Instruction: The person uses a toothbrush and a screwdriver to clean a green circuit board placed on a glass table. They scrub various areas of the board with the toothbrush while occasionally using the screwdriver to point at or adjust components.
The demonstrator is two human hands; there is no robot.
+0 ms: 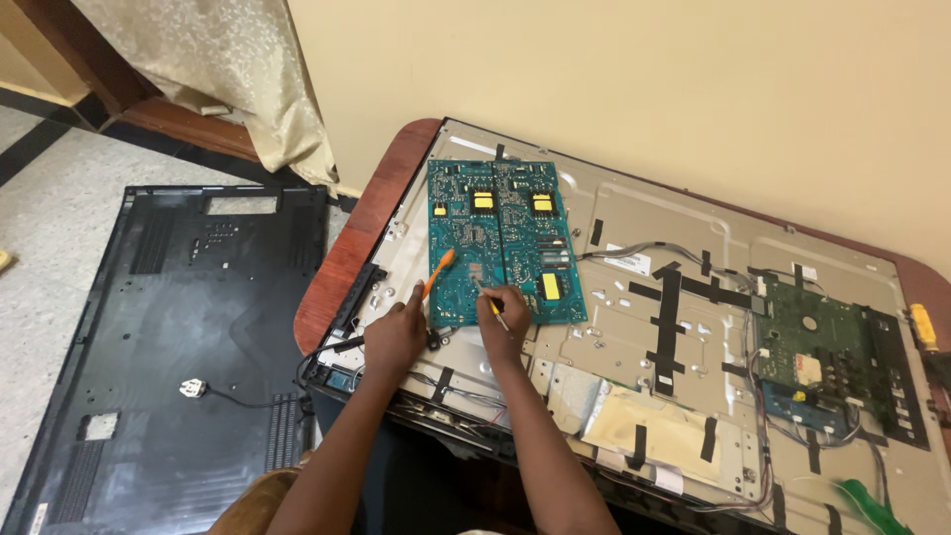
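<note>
A: Head view: the left hand [394, 337] is closed around an orange-handled tool [437, 271], whose orange end rises over the teal circuit board [503, 238].

B: And the right hand [502, 319]?

A: Its fingers pinch a thin yellow-tipped tool [497, 314], touching the board's lower edge just beside the left hand.

B: What lies further out?

A: The metal television chassis [634, 327] under both hands, a smaller green board [807, 362] far to the right, and a black back cover [168, 337] on the floor.

B: What is the risk?

A: Probably a slip; the tip could scratch the board.
</note>
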